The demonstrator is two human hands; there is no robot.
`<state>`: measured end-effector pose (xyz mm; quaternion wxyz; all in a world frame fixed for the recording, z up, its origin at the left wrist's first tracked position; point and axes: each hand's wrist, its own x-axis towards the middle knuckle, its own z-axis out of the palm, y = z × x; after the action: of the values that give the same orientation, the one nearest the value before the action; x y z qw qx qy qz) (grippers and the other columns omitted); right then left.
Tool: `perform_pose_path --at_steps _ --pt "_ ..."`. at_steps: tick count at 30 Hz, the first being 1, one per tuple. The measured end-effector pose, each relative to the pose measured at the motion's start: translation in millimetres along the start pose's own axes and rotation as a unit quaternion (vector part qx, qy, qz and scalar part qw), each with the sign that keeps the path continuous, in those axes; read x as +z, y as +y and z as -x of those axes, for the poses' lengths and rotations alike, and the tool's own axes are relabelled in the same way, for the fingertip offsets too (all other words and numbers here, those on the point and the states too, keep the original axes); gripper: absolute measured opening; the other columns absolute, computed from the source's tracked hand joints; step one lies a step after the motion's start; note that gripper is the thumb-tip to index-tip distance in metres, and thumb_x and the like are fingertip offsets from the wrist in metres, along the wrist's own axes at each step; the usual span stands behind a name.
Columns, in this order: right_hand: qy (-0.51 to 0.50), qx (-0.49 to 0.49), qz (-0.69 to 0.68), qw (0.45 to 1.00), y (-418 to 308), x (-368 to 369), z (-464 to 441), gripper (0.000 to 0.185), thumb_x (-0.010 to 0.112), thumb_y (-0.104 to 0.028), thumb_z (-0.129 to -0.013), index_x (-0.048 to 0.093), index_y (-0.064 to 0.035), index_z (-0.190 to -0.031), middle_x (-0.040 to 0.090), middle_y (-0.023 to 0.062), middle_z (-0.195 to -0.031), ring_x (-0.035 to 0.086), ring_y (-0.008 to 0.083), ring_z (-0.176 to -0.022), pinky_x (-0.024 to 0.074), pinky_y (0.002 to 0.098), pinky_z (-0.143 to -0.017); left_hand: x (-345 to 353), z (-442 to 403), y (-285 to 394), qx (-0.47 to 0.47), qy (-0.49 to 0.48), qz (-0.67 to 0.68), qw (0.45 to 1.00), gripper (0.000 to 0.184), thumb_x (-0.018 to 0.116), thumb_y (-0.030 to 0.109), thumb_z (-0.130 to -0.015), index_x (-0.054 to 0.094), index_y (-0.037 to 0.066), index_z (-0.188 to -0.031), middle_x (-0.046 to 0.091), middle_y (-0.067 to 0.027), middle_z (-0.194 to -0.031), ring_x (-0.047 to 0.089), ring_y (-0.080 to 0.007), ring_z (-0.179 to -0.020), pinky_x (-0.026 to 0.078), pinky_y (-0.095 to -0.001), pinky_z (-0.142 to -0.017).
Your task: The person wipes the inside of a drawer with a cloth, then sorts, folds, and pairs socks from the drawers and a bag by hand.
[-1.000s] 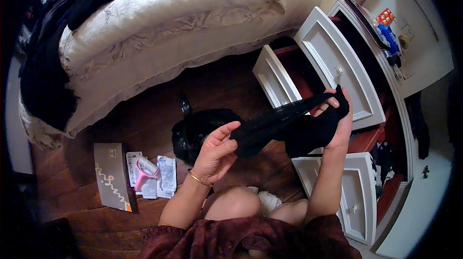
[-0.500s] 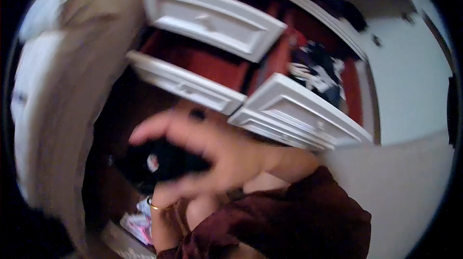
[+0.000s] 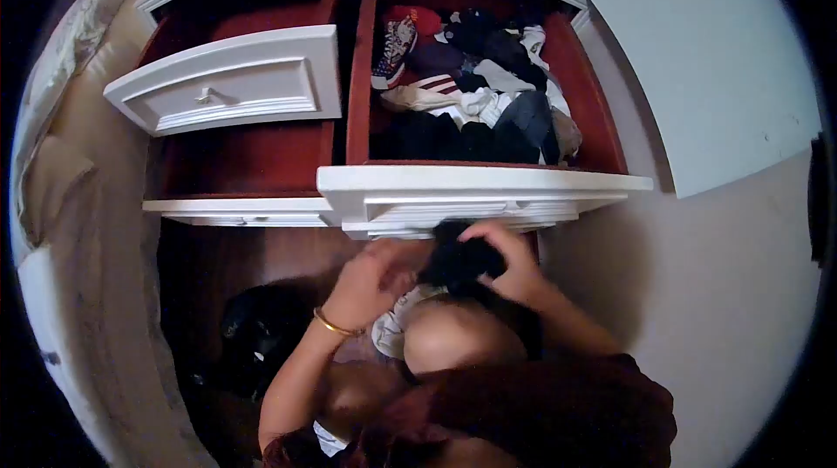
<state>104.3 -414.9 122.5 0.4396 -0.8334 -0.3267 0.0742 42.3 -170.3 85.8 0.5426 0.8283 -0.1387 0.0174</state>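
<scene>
In front of the open drawer, my right hand is closed around a bunched piece of black cloth that looks like a sock. My left hand, with a gold bangle at the wrist, is close to the left edge of the black sock. Its fingers are curled but blurred, so whether they grip it is unclear. Below both hands are my bent knees, with a whitish cloth beside one knee.
An open drawer at upper right holds several socks and other clothes. To the left, an upper drawer and lower drawer stand pulled out. A black bag-like object lies on the floor. A bed borders the left.
The view has swung and levelled toward the drawers. My right hand, earlier stretched leftward across the view, is now at centre right, holding the black sock. My left hand has risen beside it.
</scene>
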Motion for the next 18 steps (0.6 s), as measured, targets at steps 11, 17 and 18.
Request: perform_pose_path --at_steps 11,17,18 --pt "0.099 0.015 -0.064 0.993 4 -13 -19 0.049 0.070 0.006 -0.063 0.058 -0.0048 -0.108 0.063 0.0103 -0.105 0.061 0.0207 -0.102 0.0456 0.0304 -0.088 7 -17 -6 0.030 0.039 -0.258 0.965 0.040 0.063 0.005 -0.076 0.055 0.003 -0.115 0.060 -0.0166 -0.108 0.058 -0.0329 -0.099 0.045 -0.0419 -0.088" --pt "0.223 -0.031 0.043 0.973 -5 -19 9 0.043 0.072 -0.008 -0.068 0.059 -0.0064 -0.109 0.059 0.0149 -0.102 0.059 0.0308 -0.093 0.0470 0.0376 -0.083 26 3 -5 0.011 -0.076 -0.321 0.944 0.037 0.065 0.013 -0.074 0.057 0.004 -0.109 0.060 -0.0146 -0.100 0.055 -0.0335 -0.097 0.042 -0.0439 -0.091" --pt "0.162 -0.027 0.110 0.980 0 -24 20 0.044 0.074 -0.016 -0.069 0.060 -0.0068 -0.110 0.058 0.0160 -0.106 0.058 0.0329 -0.094 0.0470 0.0408 -0.083 25 6 -6 0.013 -0.078 -0.329 0.941 0.036 0.065 0.013 -0.073 0.057 0.004 -0.108 0.060 -0.0133 -0.099 0.055 -0.0324 -0.095 0.042 -0.0430 -0.090"
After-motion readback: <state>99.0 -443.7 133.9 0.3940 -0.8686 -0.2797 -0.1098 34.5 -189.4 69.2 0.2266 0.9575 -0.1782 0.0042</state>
